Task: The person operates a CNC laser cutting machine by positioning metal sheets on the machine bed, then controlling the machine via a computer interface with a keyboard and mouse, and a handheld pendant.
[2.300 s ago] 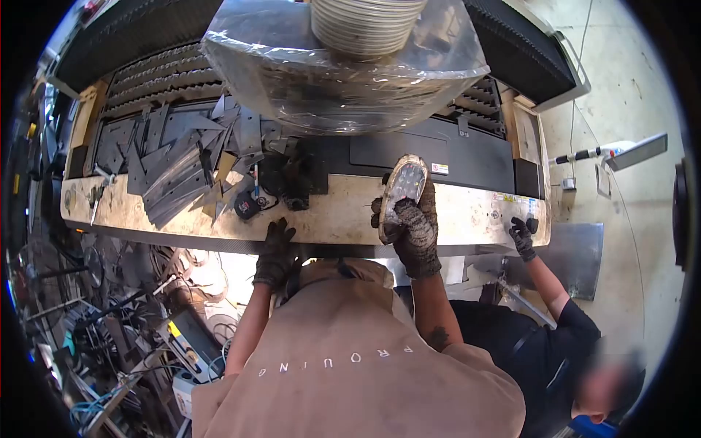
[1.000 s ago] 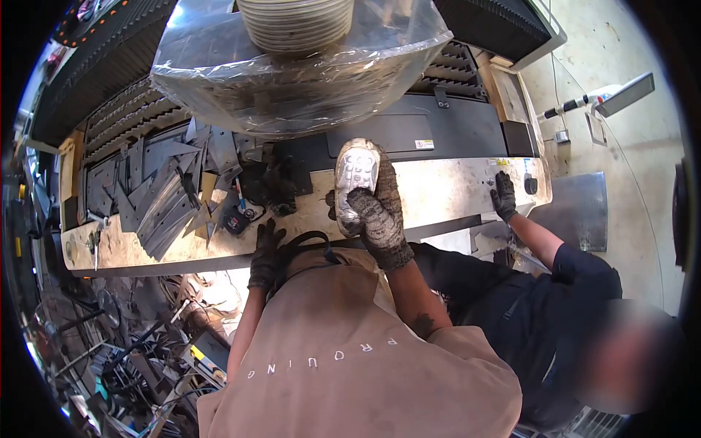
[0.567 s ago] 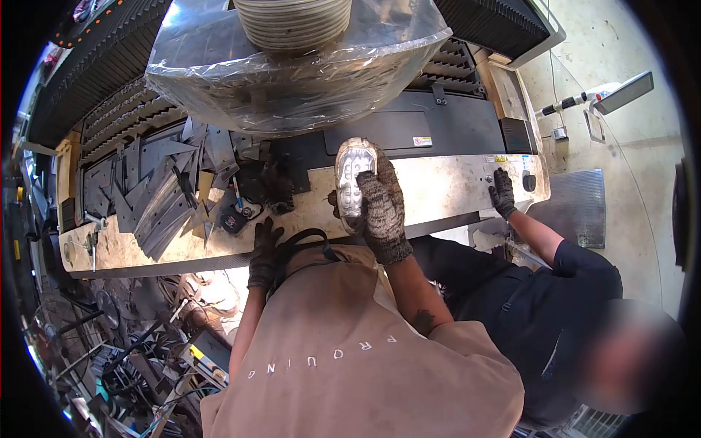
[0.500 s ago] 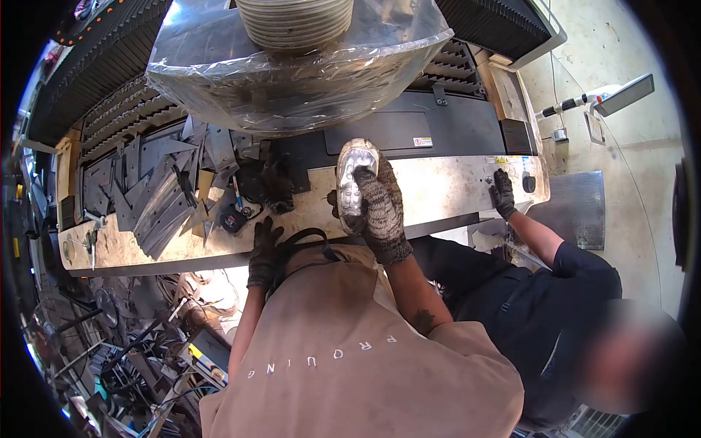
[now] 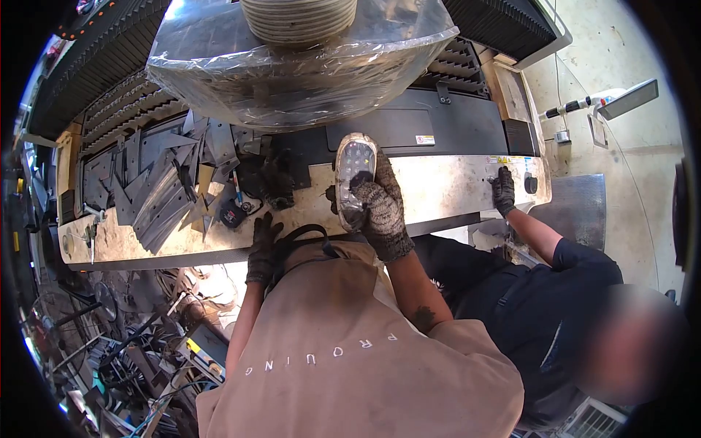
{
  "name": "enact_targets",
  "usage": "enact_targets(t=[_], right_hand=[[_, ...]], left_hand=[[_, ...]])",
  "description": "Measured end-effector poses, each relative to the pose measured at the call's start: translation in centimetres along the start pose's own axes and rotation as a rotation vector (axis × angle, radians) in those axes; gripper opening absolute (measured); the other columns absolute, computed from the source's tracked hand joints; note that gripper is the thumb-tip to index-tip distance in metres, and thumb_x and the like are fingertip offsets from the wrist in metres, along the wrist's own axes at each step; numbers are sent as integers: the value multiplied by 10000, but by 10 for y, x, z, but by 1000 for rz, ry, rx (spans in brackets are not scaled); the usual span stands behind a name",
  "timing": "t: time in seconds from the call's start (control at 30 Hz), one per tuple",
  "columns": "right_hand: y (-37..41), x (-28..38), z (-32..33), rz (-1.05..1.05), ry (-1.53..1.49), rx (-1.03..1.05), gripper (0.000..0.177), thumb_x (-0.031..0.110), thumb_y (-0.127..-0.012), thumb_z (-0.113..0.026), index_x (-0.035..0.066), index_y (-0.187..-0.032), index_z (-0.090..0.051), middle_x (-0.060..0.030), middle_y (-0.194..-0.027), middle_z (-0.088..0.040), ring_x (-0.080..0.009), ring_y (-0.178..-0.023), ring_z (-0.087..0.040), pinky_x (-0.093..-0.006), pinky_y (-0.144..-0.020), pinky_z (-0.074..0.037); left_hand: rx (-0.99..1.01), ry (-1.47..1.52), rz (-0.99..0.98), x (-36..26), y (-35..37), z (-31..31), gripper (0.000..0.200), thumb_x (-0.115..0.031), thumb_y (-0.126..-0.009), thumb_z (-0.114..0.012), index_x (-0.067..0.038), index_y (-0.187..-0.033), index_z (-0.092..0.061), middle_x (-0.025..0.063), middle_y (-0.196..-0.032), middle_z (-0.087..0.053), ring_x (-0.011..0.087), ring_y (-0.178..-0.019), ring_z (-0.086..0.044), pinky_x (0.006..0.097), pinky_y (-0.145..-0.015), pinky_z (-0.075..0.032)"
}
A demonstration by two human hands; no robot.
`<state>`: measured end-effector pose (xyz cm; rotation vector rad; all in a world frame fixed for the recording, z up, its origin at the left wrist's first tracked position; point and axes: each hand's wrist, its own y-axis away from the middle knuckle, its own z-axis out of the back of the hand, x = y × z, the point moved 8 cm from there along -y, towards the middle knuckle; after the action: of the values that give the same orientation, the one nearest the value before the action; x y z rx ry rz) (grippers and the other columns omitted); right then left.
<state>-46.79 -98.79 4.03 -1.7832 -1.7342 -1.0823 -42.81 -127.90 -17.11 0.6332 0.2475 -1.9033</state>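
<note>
My right hand [image 5: 382, 212], in a dark, worn knit glove, is wrapped round a remote control [image 5: 356, 162]. The remote is held upright above the bench, its button face toward me under shiny clear plastic, with my thumb over the buttons. My left hand [image 5: 264, 244], gloved too, rests at the front edge of the bench [image 5: 438, 186] with its fingers apart and nothing in them. Just beyond it lie a black tape measure [image 5: 232, 213], a blue-and-white pen or marker [image 5: 237, 188] and a pair of dark gloves [image 5: 274, 182].
Flat metal offcuts [image 5: 164, 201] are heaped at the left. A plastic-wrapped machine head [image 5: 299, 84] hangs over the bench. Close on my right stands a co-worker [image 5: 496, 292], whose gloved hand [image 5: 503, 191] rests on the bench. Scrap [image 5: 139, 365] lies below left.
The remote has tilted slightly, so the glare on its plastic is weaker and its buttons show better. Both of my hands stay in nearly the same places.
</note>
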Motion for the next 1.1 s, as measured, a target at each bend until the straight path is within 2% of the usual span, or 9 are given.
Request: enact_targets(t=[0.03,0.1,0.33,0.4,0.6,0.73,0.87,1.03,1.1], right_hand=[[0,-1,-1,-1,-2,0,646,35,-993,-664,99,-1601,-455,-91,-1334,-656,-168,-1096,-688,-320,-893,-625],[-1,1,3,45,27,-83,747,10,-933,-662,157,-1630,-439,-162,-1349,-665,-285,-990,-763,-393,-806,-677],[1,-1,-1,23,68,-38,767,-39,-936,-683,152,-1634,-428,-149,-1361,-659,-259,-1074,-739,-386,-808,-673],[2,1,0,73,-22,-64,764,-58,-935,-686,139,-1629,-434,-135,-1357,-663,-235,-1107,-719,-367,-838,-661],[8,6,-9,40,-60,-90,746,-37,-931,-702,110,-1617,-447,-120,-1387,-647,-222,-1160,-690,-349,-924,-637],[5,-5,5,47,-29,-89,726,-23,-937,-698,105,-1610,-459,-115,-1390,-645,-227,-1182,-683,-348,-949,-629],[2,-7,10,93,17,-86,702,-7,-957,-691,113,-1607,-454,-148,-1331,-666,-251,-1073,-721,-374,-828,-661],[2,-10,10,49,-16,-82,725,-16,-942,-684,128,-1611,-444,-171,-1307,-671,-270,-975,-742,-375,-760,-663],[4,-8,4,21,-41,-72,732,-20,-937,-682,135,-1611,-443,-174,-1304,-672,-271,-951,-745,-372,-745,-662]], left_hand=[[1,-1,1,-1,1,0,481,-301,-963,-754,-95,-1393,-688,232,-1694,-387,461,-1594,-295,502,-1285,-335],[-16,-10,-21,-4,2,3,489,-309,-961,-757,-83,-1389,-689,243,-1690,-387,467,-1592,-294,501,-1281,-341],[-5,90,52,-9,-1,7,506,-331,-954,-770,-63,-1376,-692,262,-1684,-387,482,-1587,-296,504,-1275,-347],[-8,213,91,-1,-1,0,501,-328,-956,-767,-63,-1375,-692,257,-1682,-393,482,-1587,-297,502,-1271,-355],[2,2,17,-11,-1,9,501,-318,-948,-769,-82,-1383,-690,257,-1670,-410,487,-1576,-317,501,-1258,-378],[-33,0,-20,-9,2,9,505,-314,-939,-774,-91,-1385,-690,255,-1667,-415,487,-1571,-327,506,-1257,-380],[-35,23,20,-6,0,6,512,-305,-926,-787,-92,-1382,-691,255,-1669,-415,487,-1572,-329,510,-1254,-383],[-32,-30,-30,-7,1,5,528,-306,-918,-799,-95,-1390,-690,263,-1668,-415,489,-1573,-327,509,-1252,-387],[-20,-2,22,-8,1,6,522,-308,-929,-789,-96,-1395,-688,261,-1672,-410,487,-1574,-326,508,-1250,-389]])
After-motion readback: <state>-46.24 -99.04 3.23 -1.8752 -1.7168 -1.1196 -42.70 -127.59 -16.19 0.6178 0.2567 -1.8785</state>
